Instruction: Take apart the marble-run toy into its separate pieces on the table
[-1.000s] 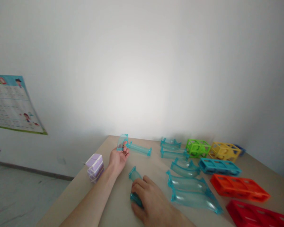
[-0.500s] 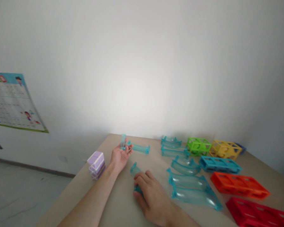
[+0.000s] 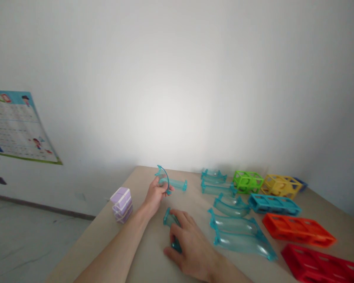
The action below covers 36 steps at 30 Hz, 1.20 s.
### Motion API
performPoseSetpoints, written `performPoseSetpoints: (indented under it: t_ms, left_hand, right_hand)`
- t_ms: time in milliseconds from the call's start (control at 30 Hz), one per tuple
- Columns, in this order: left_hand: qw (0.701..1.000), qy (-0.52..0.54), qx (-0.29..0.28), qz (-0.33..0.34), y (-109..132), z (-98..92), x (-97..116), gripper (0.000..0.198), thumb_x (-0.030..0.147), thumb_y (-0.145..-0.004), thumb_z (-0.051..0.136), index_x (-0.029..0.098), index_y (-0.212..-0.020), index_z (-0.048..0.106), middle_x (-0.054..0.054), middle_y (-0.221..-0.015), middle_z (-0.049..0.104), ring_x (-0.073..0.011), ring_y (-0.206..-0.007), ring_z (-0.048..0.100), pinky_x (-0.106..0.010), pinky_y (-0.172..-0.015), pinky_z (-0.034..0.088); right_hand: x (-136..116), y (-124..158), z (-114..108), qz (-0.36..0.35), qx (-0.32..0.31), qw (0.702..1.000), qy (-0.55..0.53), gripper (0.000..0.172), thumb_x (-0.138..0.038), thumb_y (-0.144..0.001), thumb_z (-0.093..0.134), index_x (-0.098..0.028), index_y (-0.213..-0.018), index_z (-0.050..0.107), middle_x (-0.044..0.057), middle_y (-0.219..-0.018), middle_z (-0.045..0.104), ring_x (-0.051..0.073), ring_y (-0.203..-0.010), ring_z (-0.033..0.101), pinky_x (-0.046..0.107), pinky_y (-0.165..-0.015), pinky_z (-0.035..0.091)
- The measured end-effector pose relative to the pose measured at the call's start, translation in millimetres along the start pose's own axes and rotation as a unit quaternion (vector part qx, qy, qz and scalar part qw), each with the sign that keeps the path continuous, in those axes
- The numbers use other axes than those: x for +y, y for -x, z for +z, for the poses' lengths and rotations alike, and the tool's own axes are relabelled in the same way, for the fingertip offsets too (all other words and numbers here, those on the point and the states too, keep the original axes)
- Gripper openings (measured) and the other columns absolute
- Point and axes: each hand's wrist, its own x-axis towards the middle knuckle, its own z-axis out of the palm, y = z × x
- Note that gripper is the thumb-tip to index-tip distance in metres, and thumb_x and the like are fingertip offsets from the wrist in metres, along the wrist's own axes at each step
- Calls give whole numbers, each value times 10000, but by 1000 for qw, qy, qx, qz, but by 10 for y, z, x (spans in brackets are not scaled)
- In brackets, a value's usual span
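While the right hand (image 3: pixel 190 241) lay curled over a teal trough (image 3: pixel 168 220) on the counter (image 3: pixel 147 255), its grip hard to tell, a red frame (image 3: pixel 321 263) and 2 adjoining troughs (image 3: pixel 240 234) sat to its right. Beyond, well apart, the left hand (image 3: pixel 157 192) pinched an upright curved piece (image 3: pixel 163 172); handling it seemed the step. Any next move presumably called for clearing the straight piece (image 3: pixel 179 184) just behind.

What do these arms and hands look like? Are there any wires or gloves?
They're a person's, not a machine's. The left hand and right hand are ungloved, and both forearms are bare, with no sleeves in view. No cables, watch, bracelet or markings show; some fingers are partly hidden.
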Motion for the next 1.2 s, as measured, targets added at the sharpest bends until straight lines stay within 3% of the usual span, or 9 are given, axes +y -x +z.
performPoseSetpoints:
  t_ms: [100, 200, 300, 433, 633, 800, 1033, 1200]
  left_hand:
    - [999, -45, 24, 8, -24, -3, -37, 235, 196, -575, 684, 162, -801, 632, -21, -669, 680, -179, -652, 637, -257, -586, 430]
    - [996, -83, 42, 15, -49, -18, -46, 140, 191, -554, 693, 158, -681, 644, -25, -648, 685, -181, -657, 637, -258, -622, 441]
    - [994, -98, 42, 16, -52, -13, -44, 142, 283, -625, 679, 158, -679, 640, -41, -660, 698, -174, -590, 633, -265, -593, 453]
    - [994, -99, 42, 28, -42, 17, -39, 151, 285, -663, 662, 170, -748, 611, -47, -719, 722, -158, -544, 636, -250, -539, 454]
    - [996, -86, 12, 27, 9, 55, 22, 89, 182, -638, 624, 174, -727, 621, -40, -696, 728, -181, -587, 677, -268, -591, 500]
    - [996, -84, -13, 7, 53, 67, 57, 95, 135, -594, 593, 159, -636, 675, -55, -656, 722, -230, -672, 700, -319, -681, 534]
    - [999, -31, 9, -24, 64, 90, 34, 204, 117, -555, 541, 159, -733, 633, -56, -734, 733, -233, -650, 706, -311, -596, 524]
    - [995, 21, -43, -84, 152, 139, 121, 260, 91, -517, 544, 140, -754, 640, -86, -809, 739, -238, -722, 700, -304, -613, 515]
  right_hand:
    - [-7, -3, -7, -16, 2, 1000, 7, 131, -194, -784, 595, -204, -914, 608, 87, -1342, 461, 264, -1207, 437, 390, -1019, 352]
    - [-16, -5, -14, -26, 3, 1000, 16, 314, -82, -722, 534, -202, -1007, 588, 91, -1284, 487, 247, -1148, 478, 369, -997, 375]
    - [-11, -11, -7, -12, 10, 1000, 24, 441, -65, -705, 520, -196, -1125, 556, 93, -1223, 524, 255, -1113, 485, 377, -988, 382]
    - [-6, -21, -1, 36, 23, 998, 42, 429, -80, -762, 498, -180, -1176, 548, 97, -1111, 589, 264, -1050, 501, 388, -953, 404]
    - [-75, -19, -32, 63, -54, 991, 103, 646, -1, -506, 545, -111, -1142, 569, 142, -1119, 583, 299, -1038, 501, 415, -935, 411]
    - [-73, -3, -49, 5, -68, 994, 81, 745, -45, -455, 540, -110, -1197, 520, 141, -1168, 553, 304, -1063, 475, 423, -965, 392]
    - [-60, 57, -82, -46, 17, 999, -22, 676, -2, -604, 503, -201, -1248, 449, 94, -1187, 489, 239, -1043, 526, 345, -927, 462]
    - [-10, 16, -14, -46, 224, 971, -70, 582, 1, -831, 371, -240, -1361, 344, 114, -1200, 492, 216, -1079, 541, 347, -930, 479]
